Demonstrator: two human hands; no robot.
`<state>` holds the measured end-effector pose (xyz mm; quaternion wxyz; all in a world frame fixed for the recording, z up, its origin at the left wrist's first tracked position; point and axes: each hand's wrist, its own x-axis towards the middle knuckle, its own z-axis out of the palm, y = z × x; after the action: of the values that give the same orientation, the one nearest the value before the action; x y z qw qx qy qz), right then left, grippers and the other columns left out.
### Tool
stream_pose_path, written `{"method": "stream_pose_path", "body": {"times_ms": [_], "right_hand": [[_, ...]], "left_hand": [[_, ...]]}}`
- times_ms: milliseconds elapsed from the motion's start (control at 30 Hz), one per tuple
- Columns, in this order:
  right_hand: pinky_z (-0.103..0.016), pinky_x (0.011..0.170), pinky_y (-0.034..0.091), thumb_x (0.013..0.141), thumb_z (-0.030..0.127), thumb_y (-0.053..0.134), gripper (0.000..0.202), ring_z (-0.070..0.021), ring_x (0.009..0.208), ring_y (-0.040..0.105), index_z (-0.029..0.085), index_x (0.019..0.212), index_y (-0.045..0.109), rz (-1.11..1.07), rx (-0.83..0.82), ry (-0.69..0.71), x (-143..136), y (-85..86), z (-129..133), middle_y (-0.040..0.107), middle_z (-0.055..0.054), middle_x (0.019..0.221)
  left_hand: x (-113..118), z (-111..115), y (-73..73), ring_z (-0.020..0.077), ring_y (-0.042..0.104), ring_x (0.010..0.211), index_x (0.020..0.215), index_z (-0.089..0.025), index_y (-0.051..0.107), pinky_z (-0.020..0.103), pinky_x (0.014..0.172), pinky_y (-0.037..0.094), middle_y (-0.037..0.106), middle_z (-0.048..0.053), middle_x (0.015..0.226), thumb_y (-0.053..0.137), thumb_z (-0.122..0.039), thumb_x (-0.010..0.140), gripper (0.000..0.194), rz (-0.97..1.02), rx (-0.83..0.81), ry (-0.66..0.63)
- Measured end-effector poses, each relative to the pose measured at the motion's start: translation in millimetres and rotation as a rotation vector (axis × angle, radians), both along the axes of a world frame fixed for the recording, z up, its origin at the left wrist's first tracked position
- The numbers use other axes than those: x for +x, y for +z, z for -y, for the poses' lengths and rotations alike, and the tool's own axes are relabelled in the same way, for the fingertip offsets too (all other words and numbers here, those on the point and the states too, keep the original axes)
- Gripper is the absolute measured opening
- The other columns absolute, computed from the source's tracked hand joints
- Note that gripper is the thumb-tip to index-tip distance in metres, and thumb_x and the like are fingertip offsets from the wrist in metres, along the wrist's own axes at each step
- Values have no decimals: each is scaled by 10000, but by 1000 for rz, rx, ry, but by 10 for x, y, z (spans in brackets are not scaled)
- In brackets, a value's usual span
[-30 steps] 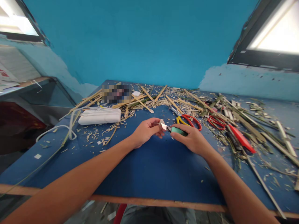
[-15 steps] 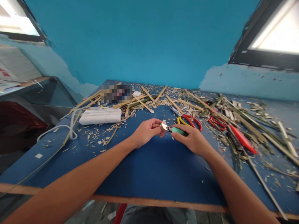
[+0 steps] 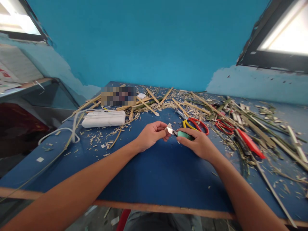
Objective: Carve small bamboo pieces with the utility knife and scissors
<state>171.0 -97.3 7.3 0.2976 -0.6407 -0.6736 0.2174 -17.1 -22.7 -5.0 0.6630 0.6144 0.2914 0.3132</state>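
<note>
From here I'm watching the left hand (image 3: 154, 135) pinching a small pale piece (image 3: 169, 125) over the blue tabletop (image 3: 156, 179), the right hand (image 3: 201, 143) gripping a green-handled utility knife (image 3: 184, 136), its blade overlapping the piece.

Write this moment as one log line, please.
left hand: holds pale piece; right hand: grips cutter, blade at piece; nearby: scissors, shavings

The handle of the cutter (image 3: 185, 136) is partly covered by the right hand (image 3: 201, 143). The pale piece (image 3: 169, 125) is partly concealed by the left hand (image 3: 152, 136); its full shape cannot be resolved. The contents of the pixelated patch (image 3: 118, 96) are obscured. The windows (image 3: 286, 35) are cropped by the view's edges, as is the counter (image 3: 166, 179); print on the papers (image 3: 6, 75) is blurred beyond reading.
</note>
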Motion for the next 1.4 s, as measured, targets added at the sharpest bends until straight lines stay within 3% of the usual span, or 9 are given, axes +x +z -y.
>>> {"method": "stream_pose_path", "body": {"times_ms": [767,1167,1400], "right_hand": [[-242,584,455,755,511,552,407,-165,678,600,232,1033,659,10,-6,-8,15,-28,3,692,-15,873],[-276,641,481,768,537,523,424,-198,752,639,245,1042,664,34,-39,-79,-15,-23,8,709,-23,882],[-299,661,483,767,540,513,432,-207,737,644,237,1031,673,30,-29,-112,-73,-45,7,715,-29,835]], "left_hand": [[-11,4,18,82,564,566,822,-114,572,237,599,479,630,5,679,608,-211,731,138,-9,31,29],[-55,-13,-20,96,584,587,852,-131,636,221,615,477,649,26,713,601,-364,760,253,-146,204,25],[-46,10,-39,107,595,612,860,-144,633,214,625,473,650,22,718,569,-345,777,227,-226,289,42]]}}
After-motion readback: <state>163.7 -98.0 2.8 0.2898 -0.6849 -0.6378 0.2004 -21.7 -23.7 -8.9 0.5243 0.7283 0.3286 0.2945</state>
